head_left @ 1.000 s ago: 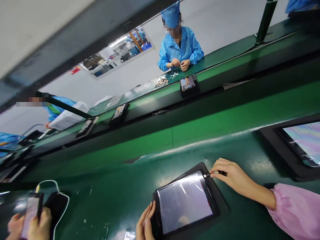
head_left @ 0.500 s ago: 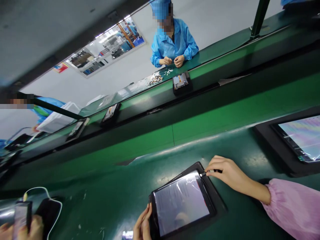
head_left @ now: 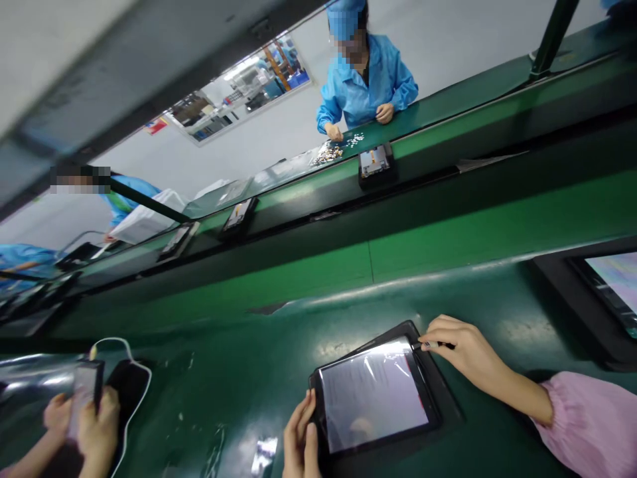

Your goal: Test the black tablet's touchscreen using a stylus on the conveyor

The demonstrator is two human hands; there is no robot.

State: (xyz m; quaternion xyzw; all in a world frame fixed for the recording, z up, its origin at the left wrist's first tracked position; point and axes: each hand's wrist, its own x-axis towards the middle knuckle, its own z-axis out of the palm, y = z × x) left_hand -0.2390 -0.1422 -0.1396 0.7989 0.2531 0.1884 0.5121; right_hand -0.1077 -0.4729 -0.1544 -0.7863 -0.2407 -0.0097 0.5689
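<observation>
Two hands are occupied with the tablet lying on the green bench: its left edge is steadied by the left hand, fingers pressed together, while a thin tool is pinched at its top right corner by the right hand, so a careful, steady stroke seems called for

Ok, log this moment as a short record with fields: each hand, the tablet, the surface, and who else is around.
left hand: fingers pressed against the near left edge of the tablet
right hand: pinches a thin dark tool, tip at the tablet's far right corner
tablet: screen up, film glinting, lying in a dark tray
surface: green belt
second tray: at right edge, holding another screen
nearby: a co-worker's hands at lower left hold a small device; a person in a blue coat across the line
</observation>
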